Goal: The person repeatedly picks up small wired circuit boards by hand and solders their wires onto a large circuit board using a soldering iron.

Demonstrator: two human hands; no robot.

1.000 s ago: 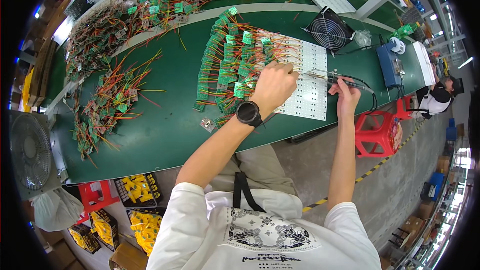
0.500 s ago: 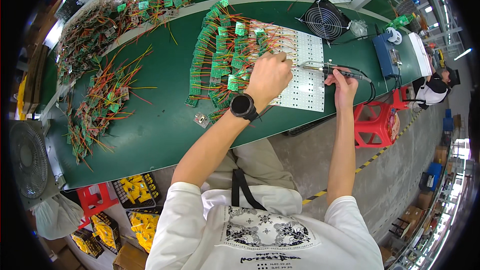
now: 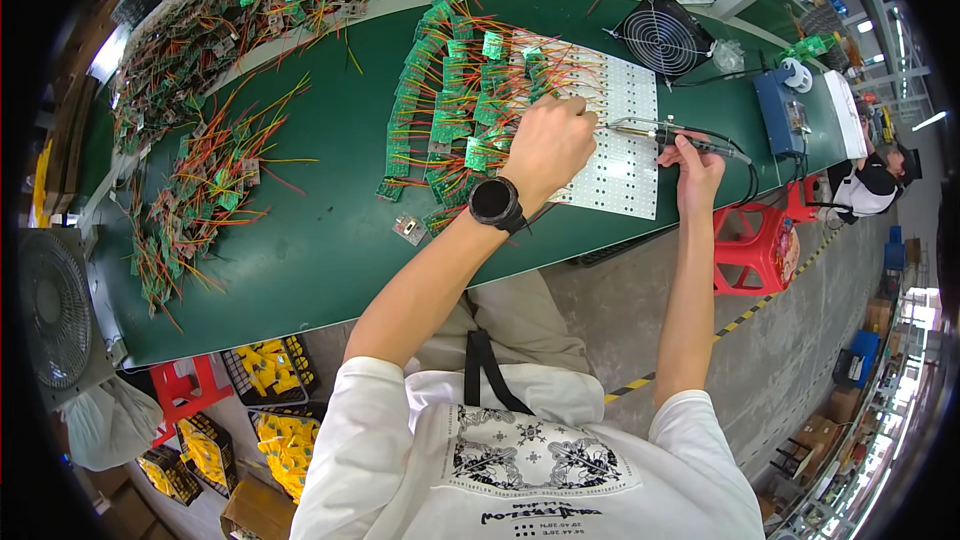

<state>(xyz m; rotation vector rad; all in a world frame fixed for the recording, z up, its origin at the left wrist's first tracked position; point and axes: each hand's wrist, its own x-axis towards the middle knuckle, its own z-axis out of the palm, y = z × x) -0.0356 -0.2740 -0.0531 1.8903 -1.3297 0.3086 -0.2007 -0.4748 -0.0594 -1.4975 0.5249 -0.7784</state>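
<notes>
My left hand (image 3: 550, 148), with a black watch on its wrist, is closed in a pinch over the white perforated board (image 3: 630, 175). Its fingertips are hidden, so what they pinch cannot be made out. A soldering iron (image 3: 690, 143) with a thin metal guide tube is gripped in my right hand (image 3: 697, 172). The iron's tip points left, close beside the left fingers. Green circuit boards (image 3: 452, 105) lie in rows along the board's left side, their red and yellow wires reaching across it.
A tangled heap of wired circuit boards (image 3: 205, 185) covers the table's left part. One loose small module (image 3: 408, 229) lies near the front edge. Behind the board stands a black fan (image 3: 660, 35); a blue soldering station (image 3: 778, 110) is at right, above a red stool (image 3: 750, 250).
The whole view has shifted slightly. Both hands stay close together over the board, with the iron's tip still beside the left fingers.
</notes>
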